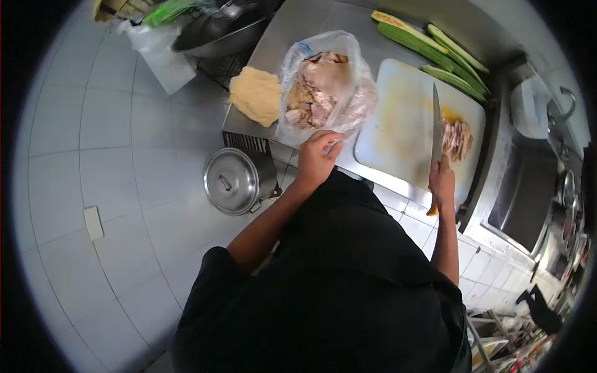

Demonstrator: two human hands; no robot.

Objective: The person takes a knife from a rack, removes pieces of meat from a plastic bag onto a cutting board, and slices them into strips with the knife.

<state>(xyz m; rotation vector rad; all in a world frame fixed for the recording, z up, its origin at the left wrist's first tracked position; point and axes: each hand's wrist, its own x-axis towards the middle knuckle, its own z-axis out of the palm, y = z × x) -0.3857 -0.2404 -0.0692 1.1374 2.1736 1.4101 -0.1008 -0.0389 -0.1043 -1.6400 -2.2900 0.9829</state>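
My left hand (319,155) pinches the near edge of a clear plastic bag (364,93) on the steel counter. Inside the bag lie pieces of meat (317,90), their top partly blurred. In my right hand (442,180) is the handle of a long knife (436,121), its blade pointing away from me over the white cutting board (388,133). Sliced meat (457,138) sits on the board just right of the blade. Yellowish stains mark the board's middle.
A folded yellowish cloth (256,96) lies left of the bag. Cut green gourds (429,50) rest behind the board. A lidded pot (232,181) stands below the counter's left end. At the right is a sink (525,186); a wok (221,40) is at upper left.
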